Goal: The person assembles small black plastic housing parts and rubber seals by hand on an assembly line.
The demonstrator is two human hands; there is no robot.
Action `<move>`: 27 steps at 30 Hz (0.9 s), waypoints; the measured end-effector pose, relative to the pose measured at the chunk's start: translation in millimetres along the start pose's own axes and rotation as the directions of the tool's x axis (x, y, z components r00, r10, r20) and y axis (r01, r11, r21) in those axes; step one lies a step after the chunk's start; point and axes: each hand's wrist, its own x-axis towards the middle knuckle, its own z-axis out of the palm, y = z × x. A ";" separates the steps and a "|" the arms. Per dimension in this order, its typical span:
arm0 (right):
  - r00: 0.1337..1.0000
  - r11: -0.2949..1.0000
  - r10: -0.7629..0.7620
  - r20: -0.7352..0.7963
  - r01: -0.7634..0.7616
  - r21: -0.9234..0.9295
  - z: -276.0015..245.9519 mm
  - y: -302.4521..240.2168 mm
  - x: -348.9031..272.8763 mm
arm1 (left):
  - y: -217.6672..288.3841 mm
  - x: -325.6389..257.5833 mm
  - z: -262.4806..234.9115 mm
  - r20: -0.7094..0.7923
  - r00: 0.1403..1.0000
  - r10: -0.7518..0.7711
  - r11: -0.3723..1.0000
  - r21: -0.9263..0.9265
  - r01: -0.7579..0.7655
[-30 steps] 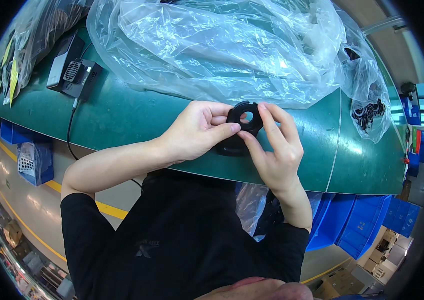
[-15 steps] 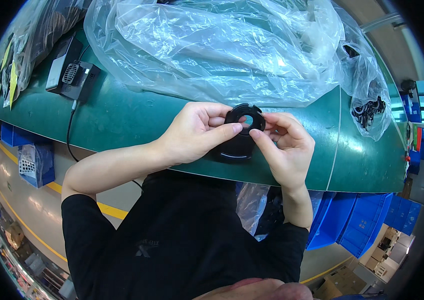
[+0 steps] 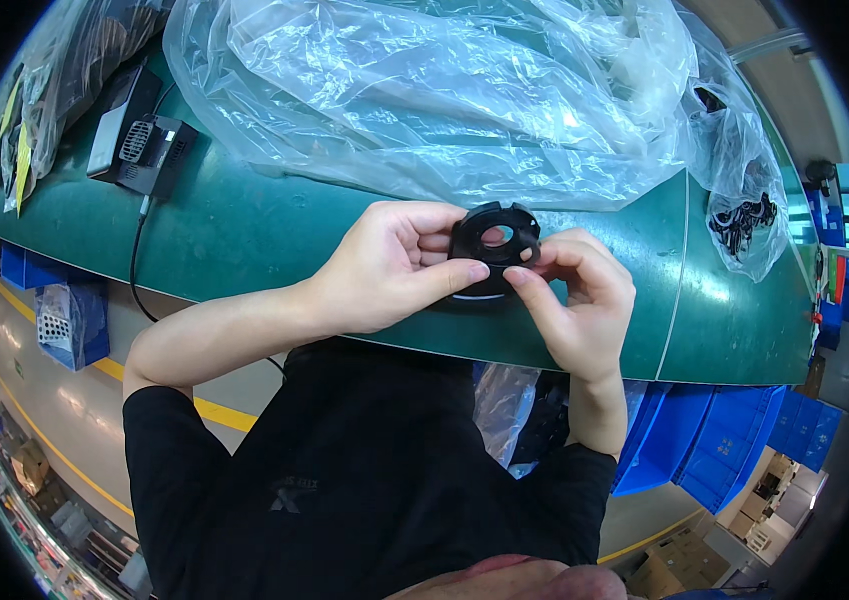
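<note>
A black ring-shaped plastic part with a round hole and a notched rim is held up over the near side of the table. My left hand grips its left side, thumb laid along the near edge and fingers behind it. On the other side my right hand pinches the lower right of the ring between thumb and fingers. Just below the ring shows the edge of a dark piece with a pale rim; the ring and my hands hide most of it, so I cannot tell whether the two touch.
Large clear plastic bags cover the far side of the green table. A black boxy device with a cable stands at the left. Small black parts fill a clear bag at the right. Blue bins sit below the table edge.
The ring has tilted, its hole now showing more as an oval. My right hand has shifted slightly right and down, and less of the dark piece below shows.
</note>
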 end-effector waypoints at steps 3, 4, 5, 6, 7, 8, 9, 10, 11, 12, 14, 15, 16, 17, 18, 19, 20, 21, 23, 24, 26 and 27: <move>0.984 0.976 -0.173 0.031 0.176 -0.131 -0.1 -5.4 1.8 | -1.8 -1.8 -3.9 0.014 0.999 0.030 0.994 0.100 -0.031; 0.974 0.960 -0.222 0.046 0.226 -0.164 0.2 -6.7 2.3 | -2.9 -1.7 -5.4 0.026 0.998 0.053 0.985 0.165 -0.057; 0.974 0.960 -0.221 0.049 0.226 -0.164 -0.3 -7.9 2.2 | -3.2 -2.3 -4.5 0.024 0.998 0.054 0.985 0.162 -0.057; 0.970 0.951 -0.233 0.066 0.242 -0.194 -0.8 -8.7 2.1 | -3.3 -2.9 -3.3 0.025 0.995 0.092 0.976 0.197 -0.095; 0.966 0.940 -0.244 0.083 0.257 -0.224 -1.1 -8.9 1.9 | -3.6 -3.4 -2.5 0.028 0.991 0.129 0.964 0.230 -0.132; 0.967 0.940 -0.242 0.084 0.255 -0.226 -1.5 -9.1 1.4 | -3.8 -3.3 -2.5 0.028 0.991 0.128 0.965 0.228 -0.131; 0.966 0.941 -0.241 0.087 0.255 -0.223 -1.9 -9.2 0.8 | -4.0 -3.4 -3.1 0.036 0.988 0.147 0.951 0.268 -0.151; 0.966 0.941 -0.240 0.091 0.255 -0.221 -2.2 -9.2 0.3 | -4.3 -3.6 -3.7 0.045 0.985 0.165 0.936 0.307 -0.171; 0.967 0.942 -0.239 0.091 0.253 -0.221 -1.7 -8.7 0.3 | -4.4 -3.7 -4.5 0.045 0.985 0.164 0.937 0.306 -0.170; 0.959 0.928 -0.270 0.084 0.282 -0.245 -0.5 -8.0 0.0 | -4.6 -4.0 -5.5 0.049 0.981 0.185 0.915 0.355 -0.190; 0.951 0.913 -0.299 0.078 0.309 -0.267 1.1 -5.3 -0.1 | -4.2 -3.8 -5.6 0.052 0.977 0.205 0.892 0.402 -0.208; 0.940 0.898 -0.331 0.077 0.339 -0.279 1.8 -3.1 0.4 | -3.1 -3.5 -4.9 0.050 0.981 0.187 0.900 0.391 -0.192; 0.929 0.883 -0.363 0.077 0.369 -0.291 2.3 -1.9 0.7 | -2.5 -3.2 -4.2 0.048 0.984 0.170 0.908 0.381 -0.175; 0.929 0.883 -0.363 0.077 0.369 -0.289 3.0 -3.0 0.5 | -3.2 -2.9 -3.6 0.047 0.984 0.169 0.908 0.381 -0.174; 0.946 0.901 -0.318 0.064 0.322 -0.291 3.5 -5.2 -0.1 | -4.4 -2.5 -2.8 0.028 0.986 0.162 0.922 0.351 -0.161; 0.961 0.916 -0.272 0.050 0.275 -0.292 4.0 -6.4 -0.4 | -4.9 -2.4 -2.3 0.010 0.988 0.154 0.936 0.320 -0.149; 0.961 0.916 -0.273 0.050 0.276 -0.290 4.4 -6.0 -0.2 | -4.8 -2.7 -2.2 0.009 0.988 0.154 0.935 0.321 -0.148; 0.956 0.917 -0.290 0.037 0.288 -0.276 4.8 -5.3 0.1 | -4.3 -3.1 -2.0 0.003 0.988 0.152 0.947 0.285 -0.146; 0.952 0.916 -0.306 0.025 0.302 -0.263 6.9 -3.8 -2.2 | -4.0 -3.5 -0.7 -0.002 0.989 0.151 0.958 0.248 -0.145; 0.970 0.954 -0.236 -0.060 0.219 -0.207 10.1 -2.5 -6.3 | -4.3 -3.5 1.1 -0.025 0.988 0.152 0.973 0.180 -0.145; 0.978 0.980 -0.158 -0.139 0.138 -0.144 15.6 -6.1 -6.3 | -4.4 -3.9 1.9 -0.046 0.987 0.153 0.983 0.108 -0.148; 0.983 0.996 -0.011 -0.181 0.026 0.082 17.7 -12.2 -2.7 | -4.4 -4.3 1.4 -0.040 0.989 0.141 0.983 0.122 -0.135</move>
